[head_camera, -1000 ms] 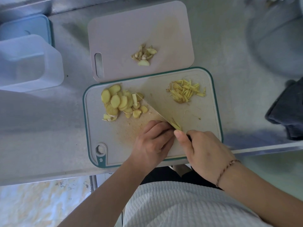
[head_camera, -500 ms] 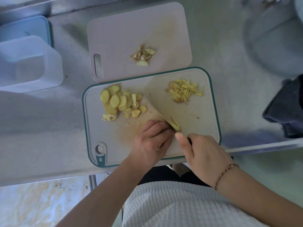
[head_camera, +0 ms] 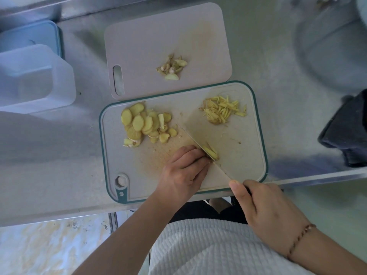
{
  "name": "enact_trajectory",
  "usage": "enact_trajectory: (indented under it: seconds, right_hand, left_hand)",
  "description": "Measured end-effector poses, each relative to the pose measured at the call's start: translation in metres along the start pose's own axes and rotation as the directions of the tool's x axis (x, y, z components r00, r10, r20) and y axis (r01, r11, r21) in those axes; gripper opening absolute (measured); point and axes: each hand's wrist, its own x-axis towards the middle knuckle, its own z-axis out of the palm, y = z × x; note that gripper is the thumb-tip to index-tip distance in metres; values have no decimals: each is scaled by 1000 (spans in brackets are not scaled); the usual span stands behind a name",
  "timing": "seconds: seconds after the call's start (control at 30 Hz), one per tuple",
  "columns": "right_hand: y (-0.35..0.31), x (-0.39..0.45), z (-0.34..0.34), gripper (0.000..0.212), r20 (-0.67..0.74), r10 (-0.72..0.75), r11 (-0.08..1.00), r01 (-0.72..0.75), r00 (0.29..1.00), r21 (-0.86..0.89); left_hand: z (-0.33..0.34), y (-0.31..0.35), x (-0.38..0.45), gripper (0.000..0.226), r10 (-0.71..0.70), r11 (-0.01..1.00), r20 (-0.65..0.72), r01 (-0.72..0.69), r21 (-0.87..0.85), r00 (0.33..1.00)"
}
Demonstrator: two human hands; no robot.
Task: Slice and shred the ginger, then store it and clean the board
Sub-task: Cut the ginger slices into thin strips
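On the green-rimmed beige cutting board (head_camera: 248, 155), we log our right hand (head_camera: 266, 211) with its grip closed around the dark handle of a broad-bladed kitchen knife (head_camera: 202, 132), thumb laid along the blade's spine. Our left hand (head_camera: 182, 173) sits just left of that grip, fingers curled, pinning a small stack of ginger slices (head_camera: 211, 152) against the blade. Beyond the left grip: a heap of pale yellow round ginger slices (head_camera: 145, 124). Beyond the right grip: a pile of thin ginger shreds (head_camera: 222, 109). Farther off, ginger trimmings (head_camera: 172, 67) lie on a grey plastic board (head_camera: 139, 46) on the steel desk (head_camera: 278, 66).
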Motion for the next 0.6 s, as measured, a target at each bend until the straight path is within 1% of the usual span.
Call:
enact_trajectory:
  seconds: [0.17,0.27,0.37,0.47,0.6]
  right_hand:
    - [3,0,2,56,-5,6,1000,-5,1000,12]
    - [-1,11,6,62,-13,8,999,-8,1000,-32]
    - [-9,33,12,67,-33,-3,999,1,999,-40]
    - [-11,37,9,65,-57,-12,998,9,998,-58]
    - [-4,25,3,63,-65,27,998,-30,997,-47]
  left_hand:
    - [0,-1,-1,7,4,1000,3,-4,-2,1000]
    - [1,-1,0,8,7,1000,13,-7,-8,1000]
    - [0,-1,1,9,-9,1000,16,9,-7,1000]
    - [0,0,1,8,-12,1000,7,12,-3,1000]
    - [-1,1,2,5,-16,1000,-3,16,10,1000]
